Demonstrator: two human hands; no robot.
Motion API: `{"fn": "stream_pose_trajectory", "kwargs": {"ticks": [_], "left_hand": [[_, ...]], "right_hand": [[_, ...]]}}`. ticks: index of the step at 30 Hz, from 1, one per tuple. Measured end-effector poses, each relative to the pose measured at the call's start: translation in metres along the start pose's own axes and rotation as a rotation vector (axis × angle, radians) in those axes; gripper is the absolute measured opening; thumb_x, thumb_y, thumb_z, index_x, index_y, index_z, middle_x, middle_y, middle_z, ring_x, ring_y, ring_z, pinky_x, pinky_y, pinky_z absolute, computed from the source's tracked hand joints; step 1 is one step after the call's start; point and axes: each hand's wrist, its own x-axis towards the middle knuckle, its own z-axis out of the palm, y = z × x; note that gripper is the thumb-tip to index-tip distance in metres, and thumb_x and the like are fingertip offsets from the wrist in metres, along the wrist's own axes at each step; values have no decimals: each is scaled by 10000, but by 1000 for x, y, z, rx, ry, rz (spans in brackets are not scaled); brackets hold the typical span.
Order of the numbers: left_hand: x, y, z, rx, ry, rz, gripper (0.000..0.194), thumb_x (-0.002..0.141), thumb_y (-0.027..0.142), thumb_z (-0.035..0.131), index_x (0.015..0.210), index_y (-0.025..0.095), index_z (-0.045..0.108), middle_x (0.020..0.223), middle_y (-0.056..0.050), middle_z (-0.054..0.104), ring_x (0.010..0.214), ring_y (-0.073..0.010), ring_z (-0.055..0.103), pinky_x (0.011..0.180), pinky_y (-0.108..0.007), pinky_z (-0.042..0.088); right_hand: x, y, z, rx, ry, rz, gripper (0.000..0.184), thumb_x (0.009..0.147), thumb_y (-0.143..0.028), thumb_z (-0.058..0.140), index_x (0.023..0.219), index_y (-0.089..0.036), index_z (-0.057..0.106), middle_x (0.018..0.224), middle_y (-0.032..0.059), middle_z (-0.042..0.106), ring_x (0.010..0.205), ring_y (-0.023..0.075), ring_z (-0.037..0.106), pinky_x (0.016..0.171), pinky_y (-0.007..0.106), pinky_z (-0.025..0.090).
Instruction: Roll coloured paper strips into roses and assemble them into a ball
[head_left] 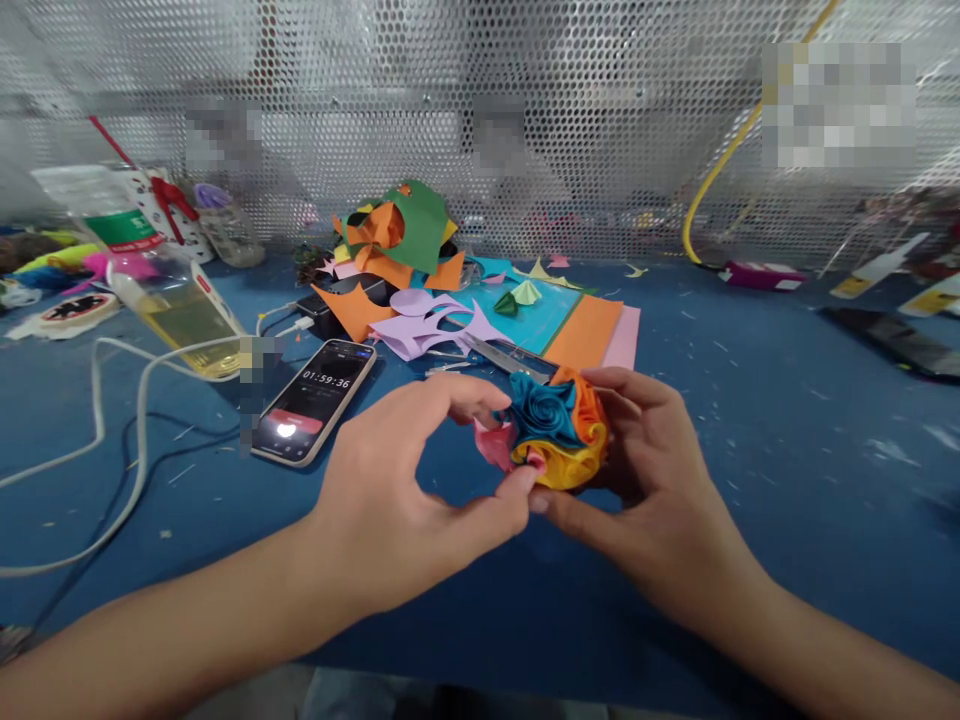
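A small cluster of rolled paper roses (555, 432), blue on top with orange, yellow and pink around it, is held just above the blue table (750, 420). My right hand (645, 470) cups it from the right and below, fingers wrapped round it. My left hand (409, 480) pinches the pink part of the cluster on its left side, thumb and fingers curved round it.
A phone (315, 398) showing a timer lies left of my hands, with white cables (120, 440) beside it. Scissors (499, 357), coloured paper sheets (577, 325) and a pile of paper scraps (397, 240) lie behind. A glue bottle (169, 290) stands at left. A perforated screen (480, 120) closes the back.
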Motion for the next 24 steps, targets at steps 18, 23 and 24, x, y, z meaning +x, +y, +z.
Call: {"fn": "stream_pose_trajectory", "kwargs": {"ticks": [18, 23, 24], "left_hand": [[3, -1, 11, -372, -186, -415, 154, 756, 150, 517, 896, 213, 535, 879, 14, 609, 753, -120, 583, 574, -200, 526], [7, -6, 10, -781, -247, -648, 158, 743, 225, 659, 875, 207, 575, 767, 21, 566, 637, -95, 557, 441, -157, 518], [8, -7, 10, -852, -272, -672, 194, 728, 226, 689, 893, 209, 588, 743, 26, 558, 621, -93, 560, 424, -152, 518]], "right_hand": [[-10, 21, 1, -397, 74, -130, 690, 671, -388, 759, 1246, -404, 378, 1165, 32, 589, 881, 267, 654, 641, 417, 580], [-2, 8, 0, -220, 62, -109, 670, 659, -302, 779, 1194, -377, 383, 1125, -7, 562, 823, 165, 661, 598, 266, 590], [0, 5, -1, -159, 46, -79, 645, 663, -295, 775, 1172, -368, 386, 1102, -17, 564, 806, 146, 661, 578, 237, 585]]}}
